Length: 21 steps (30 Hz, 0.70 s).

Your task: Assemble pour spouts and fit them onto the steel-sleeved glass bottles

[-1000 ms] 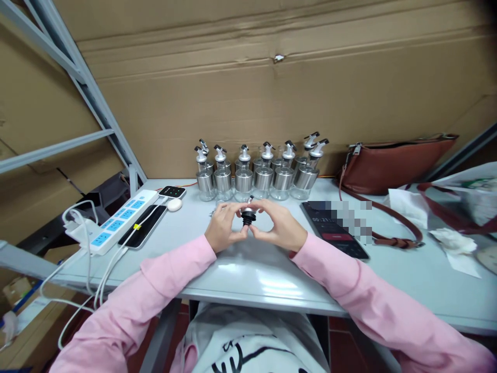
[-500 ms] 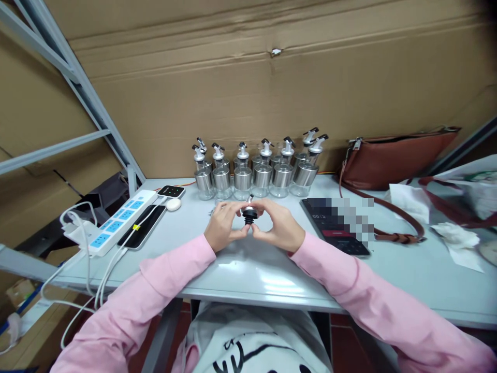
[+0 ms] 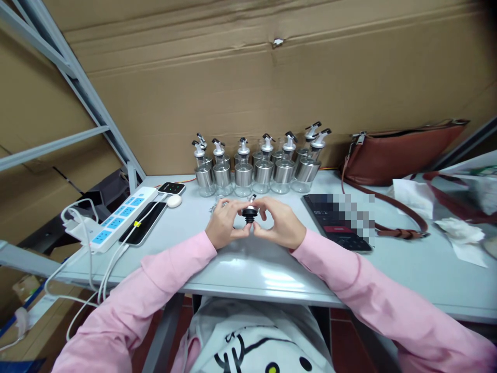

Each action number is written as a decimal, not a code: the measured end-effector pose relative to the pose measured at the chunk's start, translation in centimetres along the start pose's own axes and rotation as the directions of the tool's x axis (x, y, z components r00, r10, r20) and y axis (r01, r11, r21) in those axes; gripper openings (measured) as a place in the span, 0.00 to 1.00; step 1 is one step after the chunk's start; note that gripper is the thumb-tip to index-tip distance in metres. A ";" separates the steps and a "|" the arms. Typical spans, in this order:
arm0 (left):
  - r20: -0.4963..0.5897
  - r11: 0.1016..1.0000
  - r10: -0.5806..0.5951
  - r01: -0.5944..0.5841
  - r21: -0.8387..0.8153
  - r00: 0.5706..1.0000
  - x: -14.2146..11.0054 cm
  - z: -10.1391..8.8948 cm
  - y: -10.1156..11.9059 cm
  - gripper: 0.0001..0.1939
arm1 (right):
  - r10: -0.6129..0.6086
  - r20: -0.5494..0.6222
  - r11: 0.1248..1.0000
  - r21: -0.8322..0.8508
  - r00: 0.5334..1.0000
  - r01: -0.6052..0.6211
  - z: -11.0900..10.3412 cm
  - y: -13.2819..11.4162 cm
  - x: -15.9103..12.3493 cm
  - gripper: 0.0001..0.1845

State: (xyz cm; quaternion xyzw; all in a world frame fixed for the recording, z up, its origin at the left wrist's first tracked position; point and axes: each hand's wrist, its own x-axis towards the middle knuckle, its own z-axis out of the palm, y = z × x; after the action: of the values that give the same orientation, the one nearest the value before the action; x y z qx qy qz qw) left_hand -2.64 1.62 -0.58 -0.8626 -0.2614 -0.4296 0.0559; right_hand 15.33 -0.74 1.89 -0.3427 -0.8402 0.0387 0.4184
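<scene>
Both hands hold one bottle pourer [image 3: 249,213] above the front middle of the table. Its black ribbed stopper points down toward me, and its silver spout tilts up and away. My left hand [image 3: 224,224] pinches it from the left with thumb and fingers. From the other side, my right hand [image 3: 281,224] grips it in the same way, thumbs close together at the stopper's lower end. Behind the hands stand several glass bottles [image 3: 244,176] with steel bands, those in front topped by similar pourers. Small clear and metal parts [image 3: 220,200] lie partly hidden beyond my left hand.
A white power strip [image 3: 116,220] with cables and a phone [image 3: 146,224] lie at the left. On the right are a larger dark phone [image 3: 337,228], a brown bag [image 3: 399,155] with its strap, and crumpled tissue [image 3: 460,230]. Cardboard [image 3: 194,77] stands behind the table.
The pourer's spout now leans slightly more to the right. Both hands keep their hold in nearly the same place, and the camera view has shifted slightly.
</scene>
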 end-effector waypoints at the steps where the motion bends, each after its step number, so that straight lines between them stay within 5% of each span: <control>1: -0.005 1.000 0.005 -0.005 -0.002 1.000 0.0 0.0 0.0 0.21 | -0.005 -0.002 1.000 -0.002 1.000 0.005 0.0 0.0 0.0 0.16; 21: 0.040 0.997 0.059 -0.057 -0.045 0.997 0.0 -0.1 0.1 0.15 | -0.054 -0.026 0.998 -0.018 0.998 0.053 0.0 -0.2 0.0 0.13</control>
State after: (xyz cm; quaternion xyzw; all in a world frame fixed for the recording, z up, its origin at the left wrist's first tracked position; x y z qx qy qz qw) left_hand -2.64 1.51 -0.54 -0.8795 -0.2278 -0.4155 0.0442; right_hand 15.28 -0.92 1.96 -0.3242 -0.8438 0.0155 0.4273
